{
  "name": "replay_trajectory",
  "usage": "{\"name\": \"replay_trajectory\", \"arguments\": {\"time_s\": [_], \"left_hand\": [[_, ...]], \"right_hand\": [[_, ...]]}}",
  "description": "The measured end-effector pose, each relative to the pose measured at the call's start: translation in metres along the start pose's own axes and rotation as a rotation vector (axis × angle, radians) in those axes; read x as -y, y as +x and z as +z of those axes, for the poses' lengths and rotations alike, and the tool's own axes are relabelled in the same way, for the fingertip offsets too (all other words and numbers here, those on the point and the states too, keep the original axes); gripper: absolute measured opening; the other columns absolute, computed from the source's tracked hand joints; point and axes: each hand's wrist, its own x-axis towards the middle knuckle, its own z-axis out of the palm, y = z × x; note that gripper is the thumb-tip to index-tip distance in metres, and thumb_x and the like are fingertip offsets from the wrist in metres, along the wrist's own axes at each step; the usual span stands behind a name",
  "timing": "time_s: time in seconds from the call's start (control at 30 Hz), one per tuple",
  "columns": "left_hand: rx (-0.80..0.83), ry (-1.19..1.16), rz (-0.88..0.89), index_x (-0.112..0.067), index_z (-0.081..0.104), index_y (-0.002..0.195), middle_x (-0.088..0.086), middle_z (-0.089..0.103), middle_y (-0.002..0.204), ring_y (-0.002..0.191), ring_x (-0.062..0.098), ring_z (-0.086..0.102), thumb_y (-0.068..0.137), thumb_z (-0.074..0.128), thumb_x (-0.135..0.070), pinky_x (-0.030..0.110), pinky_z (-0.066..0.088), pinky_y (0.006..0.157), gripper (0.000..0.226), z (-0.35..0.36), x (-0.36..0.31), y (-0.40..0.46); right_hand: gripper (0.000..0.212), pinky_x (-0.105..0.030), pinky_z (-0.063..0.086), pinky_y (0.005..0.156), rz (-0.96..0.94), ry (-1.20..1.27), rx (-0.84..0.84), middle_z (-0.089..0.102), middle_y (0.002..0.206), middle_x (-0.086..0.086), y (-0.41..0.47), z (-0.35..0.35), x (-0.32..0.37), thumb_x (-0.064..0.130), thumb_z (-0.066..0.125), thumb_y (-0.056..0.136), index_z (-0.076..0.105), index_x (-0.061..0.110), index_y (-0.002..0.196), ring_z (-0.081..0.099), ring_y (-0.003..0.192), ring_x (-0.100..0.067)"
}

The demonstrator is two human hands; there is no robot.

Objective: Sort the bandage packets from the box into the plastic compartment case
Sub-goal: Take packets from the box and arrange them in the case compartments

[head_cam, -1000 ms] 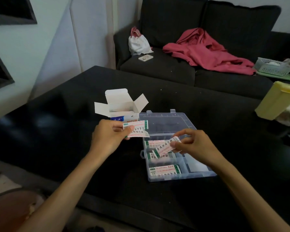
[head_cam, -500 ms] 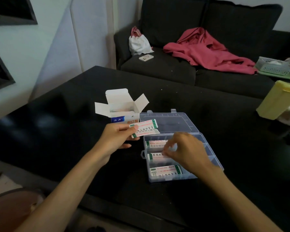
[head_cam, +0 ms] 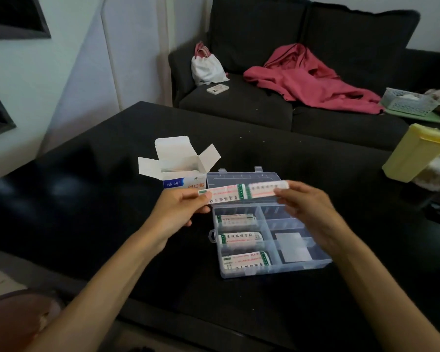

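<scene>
A dark sofa (head_cam: pixel 315 80) fills the back of the room, with a pink garment (head_cam: pixel 313 80), a white bag (head_cam: pixel 207 68) and a phone (head_cam: pixel 217 88) lying on it. In front, the black tabletop (head_cam: pixel 87 199) carries a yellow container (head_cam: pixel 414 153) at the right edge and, near the middle, the work itself.

The plastic compartment case (head_cam: pixel 300 260) lies open and flat, its lid folded back, so every cell can be reached from above. Its three left cells each hold bandage packets (head_cam: pixel 239 240), laid lengthwise to fit; the right cells look mostly bare, apart from a pale sheet (head_cam: pixel 292 247) in one.

Just behind the case's left corner stands the box (head_cam: pixel 181 168), flaps spread wide, with more packets visible inside.

Above the case's far edge, the left hand (head_cam: pixel 181 212) pinches one end of a packet strip (head_cam: pixel 224 194) between thumb and fingers. The right hand (head_cam: pixel 308 207) pinches the outer end of a second packet (head_cam: pixel 267 188), which sits end to end with the first. They are probably held this way to separate one packet, ready to drop it into a cell below.
</scene>
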Motion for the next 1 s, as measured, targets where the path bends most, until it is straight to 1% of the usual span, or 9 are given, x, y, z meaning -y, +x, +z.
{"name": "replay_trajectory", "arguments": {"time_s": [0.1, 0.2, 0.27, 0.4, 0.53, 0.67, 0.8, 0.9, 1.0], "left_hand": [[0.103, 0.13, 0.044, -0.028, 0.068, 0.094, -0.013, 0.071, 0.085, 0.065, -0.006, 0.062, 0.088, 0.063, -0.023, 0.008, 0.039, 0.047, 0.009, -0.006, -0.001, 0.0], [0.284, 0.251, 0.056, -0.022, 0.071, 0.09, -0.02, 0.067, 0.064, 0.052, -0.013, 0.054, 0.087, 0.064, -0.018, 0.004, 0.035, 0.042, 0.009, -0.003, -0.004, -0.002], [0.364, 0.294, 0.061, -0.017, 0.071, 0.092, -0.025, 0.061, 0.054, 0.052, -0.016, 0.052, 0.088, 0.062, -0.015, 0.003, 0.035, 0.043, 0.01, 0.002, -0.005, -0.004], [0.341, 0.259, 0.078, -0.022, 0.066, 0.104, -0.016, 0.07, 0.076, 0.068, -0.011, 0.062, 0.088, 0.064, -0.02, 0.006, 0.041, 0.051, 0.017, 0.008, -0.003, -0.005], [0.238, -0.014, -0.028, -0.028, 0.061, 0.11, -0.008, 0.072, 0.098, 0.087, 0.001, 0.066, 0.09, 0.057, -0.037, 0.016, 0.049, 0.06, 0.022, 0.017, -0.001, -0.006], [0.276, -0.005, 0.021, -0.031, 0.063, 0.1, -0.011, 0.072, 0.089, 0.079, -0.003, 0.068, 0.083, 0.068, -0.027, 0.014, 0.053, 0.06, 0.018, 0.026, 0.001, -0.007], [0.142, 0.047, 0.13, -0.03, 0.066, 0.096, -0.013, 0.069, 0.087, 0.072, -0.009, 0.064, 0.085, 0.067, -0.021, 0.007, 0.048, 0.057, 0.015, 0.022, 0.005, 0.0], [0.185, 0.207, 0.187, -0.031, 0.068, 0.098, -0.011, 0.069, 0.096, 0.086, -0.004, 0.064, 0.087, 0.065, -0.022, 0.018, 0.054, 0.075, 0.015, 0.015, 0.009, 0.005], [0.203, 0.459, 0.201, -0.032, 0.07, 0.101, -0.016, 0.069, 0.094, 0.089, -0.002, 0.063, 0.085, 0.066, -0.031, 0.029, 0.054, 0.084, 0.017, 0.016, 0.015, 0.006]], "right_hand": [[0.01, -0.024, 0.047, 0.078, -0.128, -0.129, 0.158, 0.07, 0.086, 0.002, -0.008, -0.008, 0.016, 0.024, 0.063, 0.08, 0.069, 0.018, 0.086, 0.065, 0.089, -0.013], [0.016, -0.024, 0.051, 0.076, -0.178, -0.472, 0.44, 0.072, 0.084, 0.008, -0.017, 0.004, 0.02, 0.037, 0.063, 0.073, 0.071, 0.024, 0.079, 0.065, 0.086, -0.004], [0.007, -0.027, 0.054, 0.08, -0.173, -0.633, 0.522, 0.072, 0.087, 0.007, -0.02, 0.019, 0.014, 0.03, 0.066, 0.079, 0.071, 0.025, 0.08, 0.065, 0.088, -0.005], [0.014, -0.027, 0.059, 0.069, -0.113, -0.46, 0.443, 0.074, 0.078, -0.003, -0.017, 0.031, 0.004, 0.012, 0.071, 0.078, 0.063, 0.017, 0.087, 0.071, 0.075, -0.013], [0.034, -0.022, 0.057, 0.063, -0.034, 0.001, 0.228, 0.074, 0.083, -0.006, -0.013, 0.03, -0.004, 0.007, 0.069, 0.078, 0.06, 0.015, 0.11, 0.072, 0.078, -0.017], [0.034, -0.022, 0.056, 0.065, -0.077, 0.285, 0.011, 0.073, 0.087, -0.006, -0.011, 0.045, -0.02, 0.01, 0.067, 0.08, 0.061, 0.02, 0.113, 0.072, 0.08, -0.016], [0.031, -0.019, 0.055, 0.064, -0.208, 0.053, 0.033, 0.07, 0.09, -0.004, -0.007, 0.04, -0.018, 0.014, 0.066, 0.083, 0.058, 0.022, 0.112, 0.071, 0.076, -0.011], [0.042, -0.016, 0.054, 0.062, -0.293, -0.203, 0.156, 0.068, 0.097, -0.002, -0.002, 0.02, -0.015, 0.011, 0.067, 0.082, 0.053, 0.027, 0.118, 0.069, 0.078, -0.007], [0.029, -0.014, 0.051, 0.061, -0.268, -0.472, 0.293, 0.067, 0.095, 0.002, -0.001, 0.009, -0.018, 0.013, 0.065, 0.084, 0.06, 0.03, 0.107, 0.067, 0.077, -0.003]]}}
